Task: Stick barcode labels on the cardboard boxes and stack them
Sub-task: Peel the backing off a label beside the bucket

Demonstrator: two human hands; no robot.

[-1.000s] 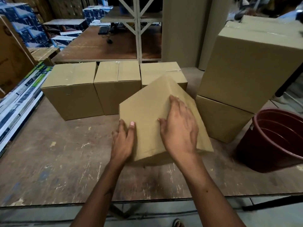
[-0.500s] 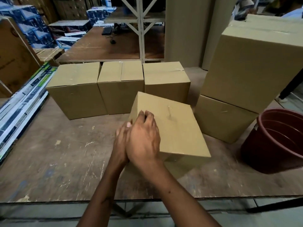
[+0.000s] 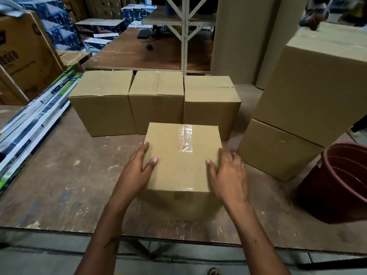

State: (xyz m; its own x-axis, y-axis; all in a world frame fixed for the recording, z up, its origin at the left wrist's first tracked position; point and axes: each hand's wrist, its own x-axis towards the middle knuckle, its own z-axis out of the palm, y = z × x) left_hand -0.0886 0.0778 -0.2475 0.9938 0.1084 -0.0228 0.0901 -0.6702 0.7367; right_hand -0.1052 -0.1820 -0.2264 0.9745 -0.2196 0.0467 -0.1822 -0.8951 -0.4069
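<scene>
Cardboard box [image 3: 181,155] sides behind hands

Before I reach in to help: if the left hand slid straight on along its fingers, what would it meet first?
Probably the middle brown cardboard box in the back row; the left hand points that way, though depth is unclear.
</scene>
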